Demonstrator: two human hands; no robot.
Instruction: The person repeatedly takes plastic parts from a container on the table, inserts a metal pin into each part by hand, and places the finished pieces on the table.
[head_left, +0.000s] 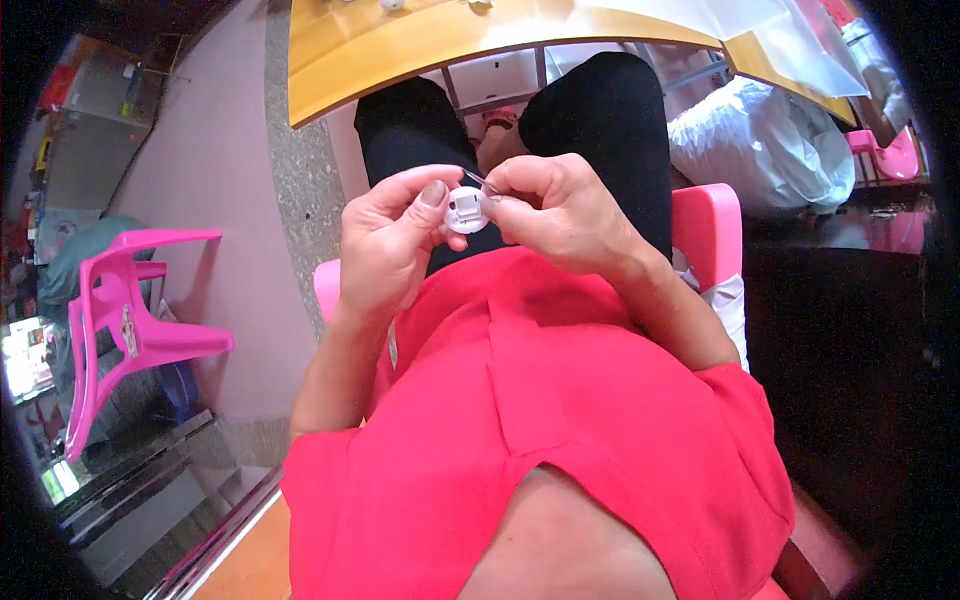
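A small round white plastic part with a raised, box-like middle is pinched by my left hand, its thumb and fingers at the left edge. My right hand is closed at the part's right side, thumb and forefinger pressed together. Between those fingertips is a thin, dark metal piece that slants over the part's upper edge; its exact kind is too small to make out. Both hands are held above my lap, in front of the table.
A yellow-brown table spans the top, with small white pieces on it. To its right sits a stuffed white bag. I sit in a pink chair; another pink plastic chair lies tipped at the left.
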